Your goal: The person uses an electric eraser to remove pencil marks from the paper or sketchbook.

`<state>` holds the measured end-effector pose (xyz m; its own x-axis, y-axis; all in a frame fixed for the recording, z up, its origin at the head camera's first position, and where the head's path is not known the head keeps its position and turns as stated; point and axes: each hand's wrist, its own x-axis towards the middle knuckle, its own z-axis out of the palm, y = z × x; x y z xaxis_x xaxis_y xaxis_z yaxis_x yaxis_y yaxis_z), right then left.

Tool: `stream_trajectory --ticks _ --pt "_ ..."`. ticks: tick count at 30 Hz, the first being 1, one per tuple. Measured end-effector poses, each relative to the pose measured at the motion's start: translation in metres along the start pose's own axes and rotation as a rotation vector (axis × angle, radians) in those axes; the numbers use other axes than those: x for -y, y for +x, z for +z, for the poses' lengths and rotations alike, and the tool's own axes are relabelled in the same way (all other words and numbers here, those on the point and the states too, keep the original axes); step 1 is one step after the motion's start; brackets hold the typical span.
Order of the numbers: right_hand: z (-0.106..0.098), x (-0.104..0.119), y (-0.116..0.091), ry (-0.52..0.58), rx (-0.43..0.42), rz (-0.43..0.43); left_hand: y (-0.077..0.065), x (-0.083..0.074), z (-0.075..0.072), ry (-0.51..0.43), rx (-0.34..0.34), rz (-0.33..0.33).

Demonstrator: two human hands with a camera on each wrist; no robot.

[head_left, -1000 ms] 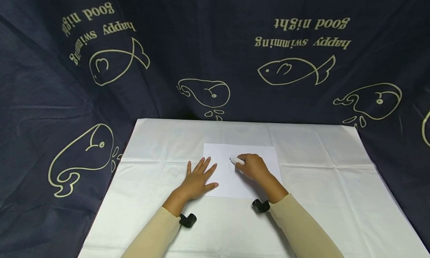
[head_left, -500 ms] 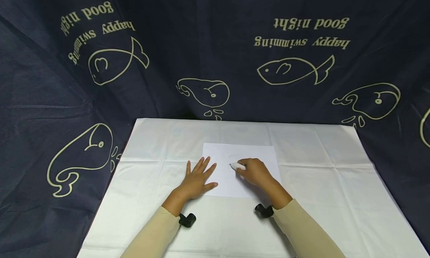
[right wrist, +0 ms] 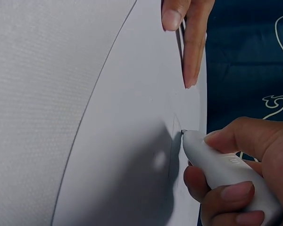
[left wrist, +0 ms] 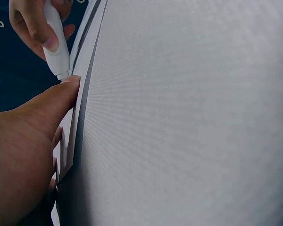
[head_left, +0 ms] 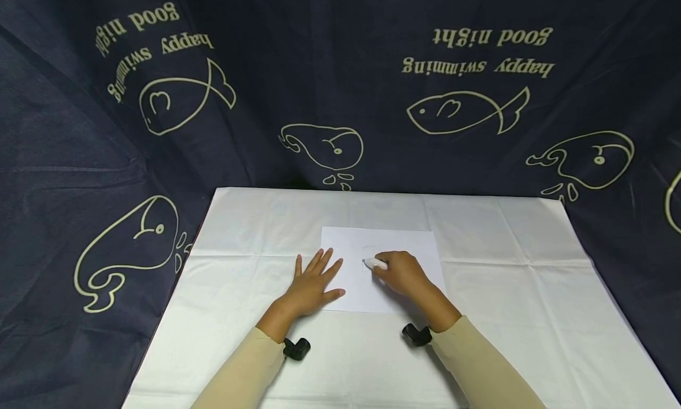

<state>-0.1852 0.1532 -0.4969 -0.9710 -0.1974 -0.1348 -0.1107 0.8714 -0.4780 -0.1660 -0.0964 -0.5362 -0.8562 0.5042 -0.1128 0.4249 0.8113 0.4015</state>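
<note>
A sheet of white paper (head_left: 351, 291) with faint thin lines, like part of a box, lies on the cloth-covered table. My left hand (head_left: 308, 288) rests on its left edge with fingers spread. In my right hand (head_left: 402, 273) I grip a thick white pen-shaped tool (head_left: 376, 264) with a rounded body. The right wrist view shows the white tool (right wrist: 226, 172) with small ridges on its side. Its small dark tip meets the paper at a faint line. In the left wrist view, my left thumb (left wrist: 61, 96) lies in front of the tool's lower end, which is partly hidden.
A white cloth (head_left: 505, 314) with fold creases covers the table. Behind and around it hangs a dark blue curtain (head_left: 319, 60) printed with fish, whales and words. Black wrist cameras (head_left: 297, 349) sit at both sleeves.
My right hand has drawn the white tool a short way towards me over the paper, then barely shifted. My left hand has stayed on the sheet.
</note>
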Motion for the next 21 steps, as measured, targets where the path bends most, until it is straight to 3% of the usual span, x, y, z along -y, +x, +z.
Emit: stream_trajectory --ticks 14,21 --pt "0.0001 0.0018 0.0024 -0.043 -0.018 -0.037 0.0 0.0004 0.0005 0.005 0.01 -0.003" --pt "-0.0027 0.0038 0.0002 -0.046 0.019 -0.016 0.0008 0.0011 0.0013 0.011 0.014 -0.009"
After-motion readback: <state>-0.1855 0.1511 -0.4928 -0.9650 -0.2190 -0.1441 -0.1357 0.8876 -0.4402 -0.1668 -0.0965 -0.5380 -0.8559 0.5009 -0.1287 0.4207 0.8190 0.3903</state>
